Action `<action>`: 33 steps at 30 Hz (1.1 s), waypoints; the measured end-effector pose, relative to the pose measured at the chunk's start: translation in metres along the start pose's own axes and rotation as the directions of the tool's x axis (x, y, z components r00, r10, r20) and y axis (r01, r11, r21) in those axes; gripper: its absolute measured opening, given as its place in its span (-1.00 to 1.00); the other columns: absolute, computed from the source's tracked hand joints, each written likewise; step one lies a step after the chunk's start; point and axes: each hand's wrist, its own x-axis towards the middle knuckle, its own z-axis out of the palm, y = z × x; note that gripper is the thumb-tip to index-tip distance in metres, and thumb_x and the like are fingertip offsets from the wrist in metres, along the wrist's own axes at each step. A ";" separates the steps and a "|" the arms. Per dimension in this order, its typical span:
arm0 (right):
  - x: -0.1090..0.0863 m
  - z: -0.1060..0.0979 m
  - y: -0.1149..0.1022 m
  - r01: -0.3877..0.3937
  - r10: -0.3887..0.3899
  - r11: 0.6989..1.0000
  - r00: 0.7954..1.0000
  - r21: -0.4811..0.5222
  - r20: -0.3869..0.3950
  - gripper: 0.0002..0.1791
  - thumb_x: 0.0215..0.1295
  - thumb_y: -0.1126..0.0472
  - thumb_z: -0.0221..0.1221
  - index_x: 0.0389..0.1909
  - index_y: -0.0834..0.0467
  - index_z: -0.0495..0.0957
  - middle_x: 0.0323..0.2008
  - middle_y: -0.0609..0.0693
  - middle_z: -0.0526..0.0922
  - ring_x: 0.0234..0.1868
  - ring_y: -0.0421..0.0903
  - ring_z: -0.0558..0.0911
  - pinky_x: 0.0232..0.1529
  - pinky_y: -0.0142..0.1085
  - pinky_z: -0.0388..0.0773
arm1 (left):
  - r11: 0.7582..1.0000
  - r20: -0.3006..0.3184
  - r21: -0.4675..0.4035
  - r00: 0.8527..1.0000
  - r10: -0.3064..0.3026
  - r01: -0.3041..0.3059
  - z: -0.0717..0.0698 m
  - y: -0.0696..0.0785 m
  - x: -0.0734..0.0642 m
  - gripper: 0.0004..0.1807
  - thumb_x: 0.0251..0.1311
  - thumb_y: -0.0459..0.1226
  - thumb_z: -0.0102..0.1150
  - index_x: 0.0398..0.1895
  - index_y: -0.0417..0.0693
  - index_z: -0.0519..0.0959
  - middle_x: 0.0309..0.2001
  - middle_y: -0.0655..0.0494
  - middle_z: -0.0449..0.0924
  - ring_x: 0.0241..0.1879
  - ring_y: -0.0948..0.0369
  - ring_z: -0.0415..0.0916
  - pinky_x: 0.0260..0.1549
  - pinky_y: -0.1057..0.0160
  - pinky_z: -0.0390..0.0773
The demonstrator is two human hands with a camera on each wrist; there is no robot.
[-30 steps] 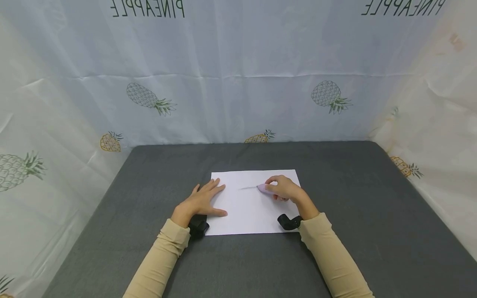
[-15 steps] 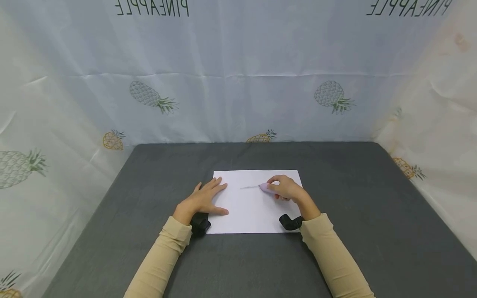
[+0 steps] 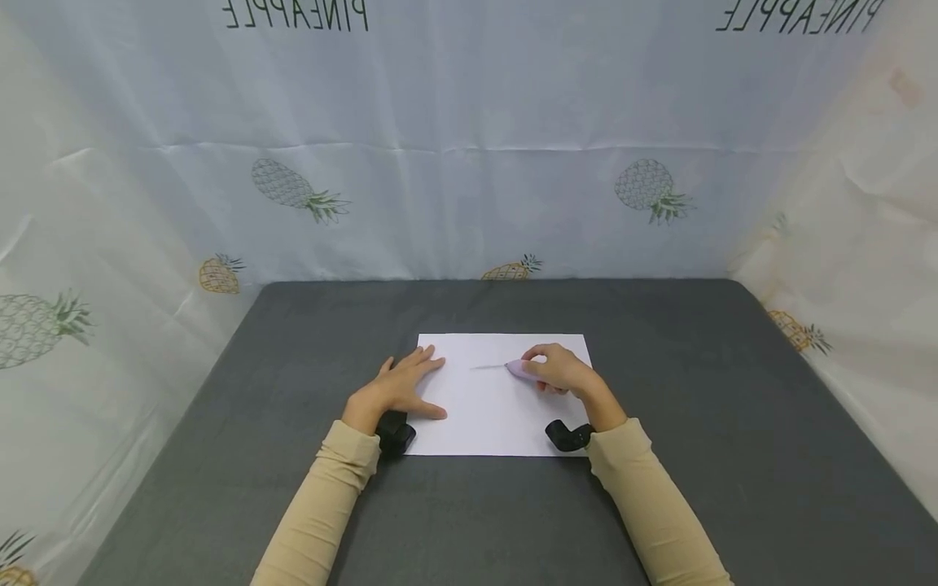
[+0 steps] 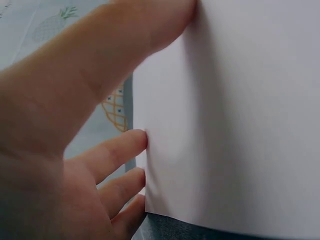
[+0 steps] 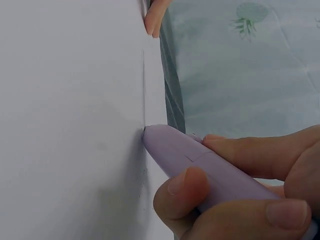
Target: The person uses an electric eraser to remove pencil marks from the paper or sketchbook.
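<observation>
A white sheet of paper (image 3: pixel 476 423) lies on the dark table. My left hand (image 3: pixel 396 387) rests spread at the sheet's left edge, its thumb reaching over the paper and fingertips touching the edge in the left wrist view. Between thumb and fingers, my right hand (image 3: pixel 560 370) holds a lilac, round-nosed tool (image 5: pixel 200 165) that looks like a small utility knife. The tool's dark tip touches the paper. A thin straight line (image 5: pixel 144 90), seemingly a slit, runs from the tip toward the left hand. Fingers cover the tool's rear part.
The dark grey table (image 3: pixel 469 521) extends around the sheet on every side. A pale curtain (image 3: pixel 469 212) printed with pineapples hangs behind and beside it. Black wrist cameras sit below both hands, the right one (image 3: pixel 567 435) over the paper's lower right.
</observation>
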 end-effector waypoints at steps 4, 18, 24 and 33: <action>-0.001 0.000 0.000 -0.012 0.012 1.000 1.000 -0.001 0.022 -0.62 0.39 0.09 0.05 0.13 0.18 0.48 -0.73 -0.06 0.42 -0.77 -0.25 0.17 -0.68 -0.45 0.12 | 1.000 0.008 -0.025 1.000 0.003 -0.003 0.000 0.000 -0.001 0.03 -0.04 0.11 0.39 0.49 0.01 0.14 0.58 -0.03 -0.12 0.58 -0.02 -0.21 0.41 -0.40 -0.27; 0.001 -0.001 -0.001 0.000 0.000 1.000 1.000 -0.017 0.015 -0.60 0.40 0.08 0.05 0.15 0.19 0.48 -0.73 -0.05 0.42 -0.77 -0.24 0.17 -0.68 -0.45 0.15 | 0.999 0.008 -0.028 1.000 0.020 -0.020 -0.002 0.000 -0.003 0.02 -0.01 0.10 0.37 0.49 -0.01 0.13 0.58 -0.06 -0.13 0.58 -0.04 -0.22 0.41 -0.41 -0.28; 0.001 -0.003 -0.002 -0.003 0.004 1.000 0.999 -0.027 0.052 -0.60 0.41 0.07 0.06 0.16 0.17 0.48 -0.71 -0.05 0.43 -0.76 -0.24 0.19 -0.69 -0.45 0.16 | 0.999 0.009 -0.031 1.000 0.018 -0.018 -0.003 -0.001 -0.002 0.02 -0.02 0.11 0.37 0.49 0.00 0.13 0.58 -0.05 -0.14 0.59 -0.03 -0.23 0.41 -0.41 -0.29; 0.000 -0.001 -0.002 -0.006 0.006 1.000 1.000 -0.021 -0.001 -0.59 0.40 0.08 0.05 0.17 0.20 0.46 -0.73 -0.05 0.42 -0.77 -0.25 0.16 -0.68 -0.46 0.15 | 0.999 0.011 -0.038 1.000 0.011 -0.011 -0.002 -0.002 -0.001 0.03 -0.03 0.11 0.38 0.49 0.00 0.14 0.58 -0.05 -0.13 0.58 -0.03 -0.22 0.42 -0.40 -0.29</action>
